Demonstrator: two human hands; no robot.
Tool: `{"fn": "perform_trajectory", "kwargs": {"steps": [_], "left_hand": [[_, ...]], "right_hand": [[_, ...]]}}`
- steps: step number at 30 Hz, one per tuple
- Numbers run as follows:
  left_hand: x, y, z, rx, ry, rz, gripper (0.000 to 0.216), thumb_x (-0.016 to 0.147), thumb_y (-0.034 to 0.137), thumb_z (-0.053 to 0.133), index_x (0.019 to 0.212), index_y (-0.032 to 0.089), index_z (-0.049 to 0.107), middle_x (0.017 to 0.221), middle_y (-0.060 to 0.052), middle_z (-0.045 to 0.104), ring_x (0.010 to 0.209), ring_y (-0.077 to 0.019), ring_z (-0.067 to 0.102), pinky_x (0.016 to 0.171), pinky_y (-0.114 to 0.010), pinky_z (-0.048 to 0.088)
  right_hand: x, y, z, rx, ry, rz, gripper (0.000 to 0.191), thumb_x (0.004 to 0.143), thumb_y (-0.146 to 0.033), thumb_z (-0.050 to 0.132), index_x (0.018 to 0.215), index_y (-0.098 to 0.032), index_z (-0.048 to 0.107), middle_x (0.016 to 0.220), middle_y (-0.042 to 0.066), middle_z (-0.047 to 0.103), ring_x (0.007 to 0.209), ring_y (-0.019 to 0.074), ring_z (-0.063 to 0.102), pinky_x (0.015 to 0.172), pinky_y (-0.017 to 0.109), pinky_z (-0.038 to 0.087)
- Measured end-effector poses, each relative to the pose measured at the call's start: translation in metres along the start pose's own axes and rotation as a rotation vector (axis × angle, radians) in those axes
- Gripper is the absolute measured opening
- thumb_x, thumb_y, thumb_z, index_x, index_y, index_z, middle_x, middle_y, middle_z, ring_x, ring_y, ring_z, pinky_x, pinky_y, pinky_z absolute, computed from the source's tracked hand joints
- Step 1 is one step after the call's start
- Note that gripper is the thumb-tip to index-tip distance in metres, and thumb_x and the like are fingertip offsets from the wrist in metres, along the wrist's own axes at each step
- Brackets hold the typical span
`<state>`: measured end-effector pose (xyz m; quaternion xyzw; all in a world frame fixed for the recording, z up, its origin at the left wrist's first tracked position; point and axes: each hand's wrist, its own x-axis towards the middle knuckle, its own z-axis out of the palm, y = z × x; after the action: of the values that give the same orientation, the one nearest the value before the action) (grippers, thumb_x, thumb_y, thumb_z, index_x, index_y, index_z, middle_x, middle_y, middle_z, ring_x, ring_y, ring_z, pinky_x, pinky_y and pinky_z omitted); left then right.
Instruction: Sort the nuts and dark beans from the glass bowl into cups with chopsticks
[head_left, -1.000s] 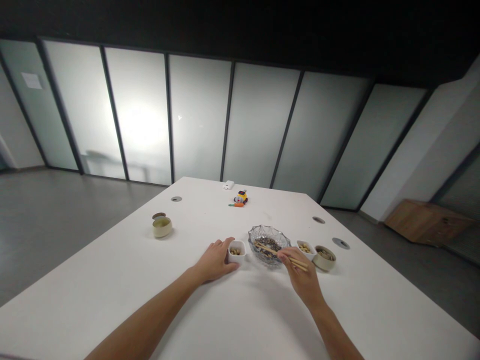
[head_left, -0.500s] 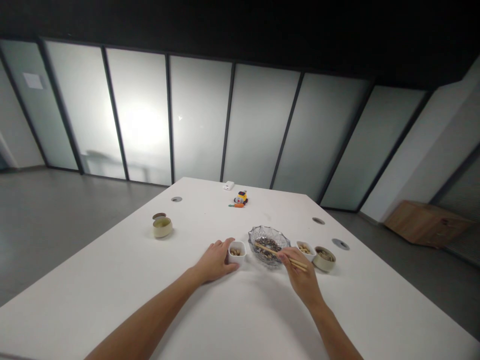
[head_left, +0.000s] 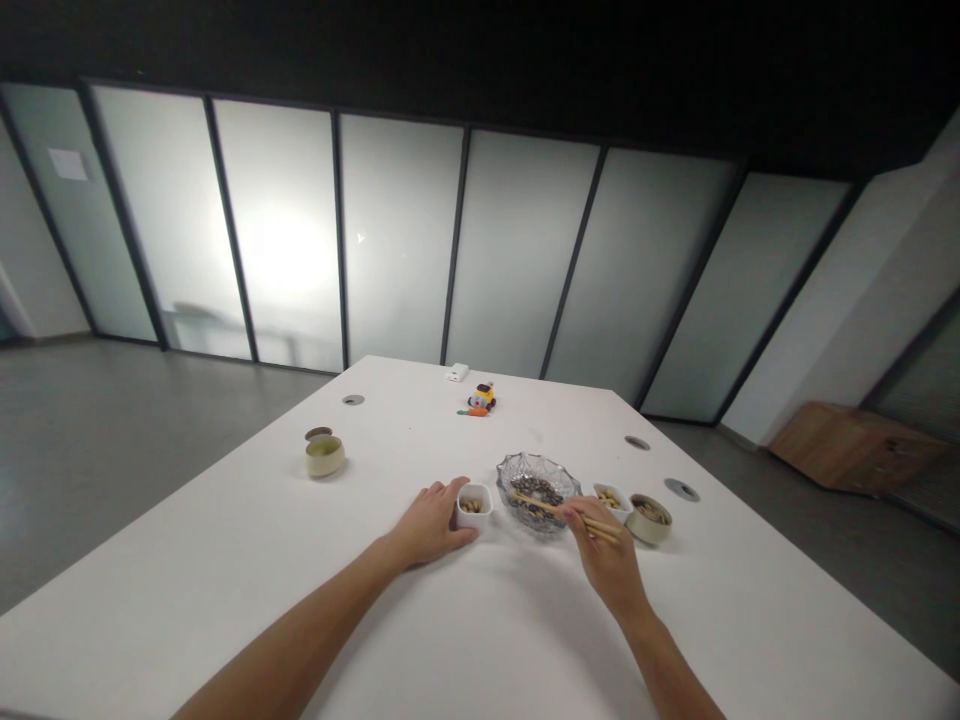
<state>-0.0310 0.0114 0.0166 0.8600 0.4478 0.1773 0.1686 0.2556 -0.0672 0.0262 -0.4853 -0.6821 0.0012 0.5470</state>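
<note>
Chopsticks (head_left: 541,505) are pinched between the thumb and fingers of my right grip (head_left: 609,565), slanting left so their tips reach down into the glass bowl (head_left: 511,470) among dark seed-like pieces (head_left: 541,487). The glass bowl lies just beyond and left of that grip. My left grip (head_left: 427,525) is curled round a small white cup (head_left: 474,519), thumb near side, forefinger far side, on the tabletop (head_left: 465,640).
</note>
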Motion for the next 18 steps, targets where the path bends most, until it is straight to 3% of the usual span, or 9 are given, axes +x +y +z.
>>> {"fn": "perform_trajectory", "kwargs": {"steps": [18], "left_hand": [[-0.0004,-0.0023,0.0009,0.002,0.006,0.003,0.077,0.086,0.049,0.073,0.152,0.025,0.042,0.127,-0.012,0.069,0.118,-0.0343,0.064,0.103,-0.044,0.047]], "right_hand": [[0.0004,-0.0008,-0.0035,-0.029,0.027,-0.005,0.035,0.104,-0.047,0.057,0.086,-0.023,0.076,0.085,0.007,0.075,0.082,0.0228,0.071,0.076,0.036,0.058]]}}
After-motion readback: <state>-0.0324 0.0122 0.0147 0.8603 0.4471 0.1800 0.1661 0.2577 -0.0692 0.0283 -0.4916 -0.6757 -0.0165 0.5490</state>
